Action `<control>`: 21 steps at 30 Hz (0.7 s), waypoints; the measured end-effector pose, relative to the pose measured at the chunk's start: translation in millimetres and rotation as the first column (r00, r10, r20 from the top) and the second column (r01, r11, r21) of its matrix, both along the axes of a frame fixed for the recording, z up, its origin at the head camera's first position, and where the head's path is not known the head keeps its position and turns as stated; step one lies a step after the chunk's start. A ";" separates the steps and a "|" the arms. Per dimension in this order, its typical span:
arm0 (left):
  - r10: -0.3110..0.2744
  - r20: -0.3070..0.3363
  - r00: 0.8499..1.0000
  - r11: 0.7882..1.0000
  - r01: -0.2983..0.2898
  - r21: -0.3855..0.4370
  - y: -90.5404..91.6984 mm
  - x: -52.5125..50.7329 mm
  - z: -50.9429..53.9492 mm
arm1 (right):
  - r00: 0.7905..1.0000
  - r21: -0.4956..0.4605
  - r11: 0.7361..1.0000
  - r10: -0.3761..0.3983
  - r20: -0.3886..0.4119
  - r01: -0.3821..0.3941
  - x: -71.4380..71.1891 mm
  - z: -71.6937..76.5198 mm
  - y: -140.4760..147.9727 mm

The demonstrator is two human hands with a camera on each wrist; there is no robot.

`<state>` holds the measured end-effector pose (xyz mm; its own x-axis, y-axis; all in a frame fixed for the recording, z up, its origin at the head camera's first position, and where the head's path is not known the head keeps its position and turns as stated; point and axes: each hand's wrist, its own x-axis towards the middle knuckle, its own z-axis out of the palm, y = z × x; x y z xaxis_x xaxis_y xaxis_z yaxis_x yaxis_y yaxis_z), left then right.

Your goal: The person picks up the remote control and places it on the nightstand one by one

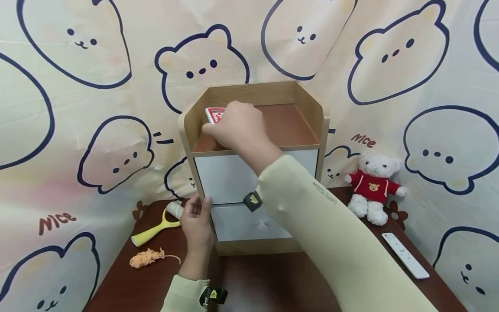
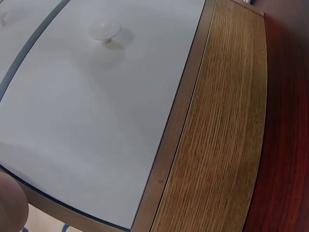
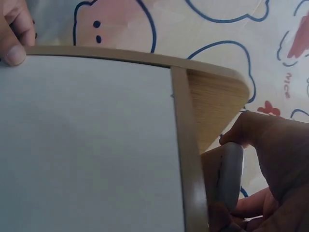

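On the top shelf of the wooden cabinet (image 1: 259, 247), my right hand (image 1: 239, 125) holds a red and white calculator (image 1: 215, 114) near the left side wall. The right wrist view shows the thumb and fingers of my right hand (image 3: 280, 164) around the white edge of the calculator (image 3: 231, 176). My left hand (image 1: 198, 225) grips the cabinet's left side edge, its thumb beside the white drawer fronts (image 1: 238, 221). In the left wrist view a fingertip (image 2: 12, 203) shows at the cabinet edge, with a round drawer knob (image 2: 105, 30) above.
Left of the cabinet lie a yellow-handled lint roller (image 1: 152, 233) and a bundle of orange yarn (image 1: 146, 258). On the right, a white teddy bear (image 1: 374, 186) in a red top sits against the patterned backdrop, and a white remote (image 1: 405, 255) lies on the brown table (image 1: 269, 281).
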<state>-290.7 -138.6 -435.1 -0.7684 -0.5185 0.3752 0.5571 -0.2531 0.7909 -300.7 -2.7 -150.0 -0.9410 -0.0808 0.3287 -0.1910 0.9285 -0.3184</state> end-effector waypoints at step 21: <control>-0.015 -0.011 1.000 1.000 0.015 0.007 -2.5 0.6 1.5 | 0.996 0.040 0.996 0.083 -0.022 -0.082 -7.2 -20.9 -23.1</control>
